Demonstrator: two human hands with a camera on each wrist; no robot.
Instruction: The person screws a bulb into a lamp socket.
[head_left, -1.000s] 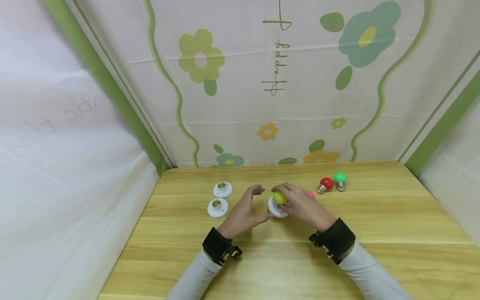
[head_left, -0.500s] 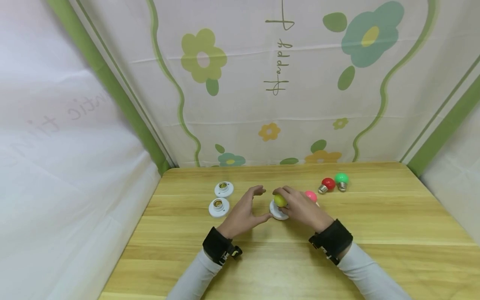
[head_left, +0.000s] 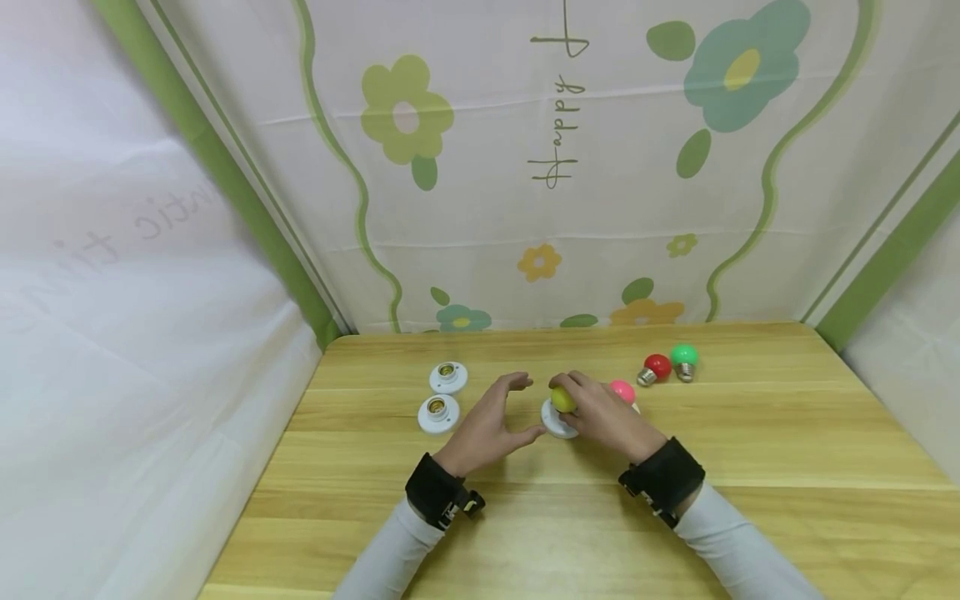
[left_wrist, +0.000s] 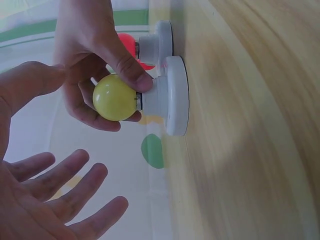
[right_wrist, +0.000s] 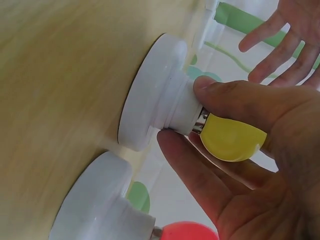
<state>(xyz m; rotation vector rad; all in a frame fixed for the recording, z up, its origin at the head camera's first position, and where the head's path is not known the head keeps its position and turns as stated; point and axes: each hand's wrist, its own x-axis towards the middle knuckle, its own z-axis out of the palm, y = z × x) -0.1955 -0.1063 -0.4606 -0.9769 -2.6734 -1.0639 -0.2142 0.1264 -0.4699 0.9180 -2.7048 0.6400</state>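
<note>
A yellow bulb (head_left: 563, 399) stands in a round white lamp holder (right_wrist: 152, 92) on the table, a strip of its metal screw base showing between glass and collar. My right hand (head_left: 609, 418) reaches around the bulb from the right. In the right wrist view its thumb and a finger pinch the holder's collar on opposite sides. My left hand (head_left: 487, 427) hovers at the left of the holder, fingers spread, holding nothing. Just behind my right hand, a pink bulb (head_left: 622, 390) sits in another white lamp holder (right_wrist: 100, 200), largely hidden in the head view.
Two white lamp holders (head_left: 438, 414) without bulbs lie left of my left hand. A red bulb (head_left: 657, 367) and a green bulb (head_left: 684, 357) lie at the back right. Flower-printed fabric (head_left: 480, 200) rises behind the table (head_left: 765, 450).
My right hand has shifted slightly toward me around the yellow bulb, and more of the pink bulb shows. My left hand has stayed in place. The head view has shifted a little.
</note>
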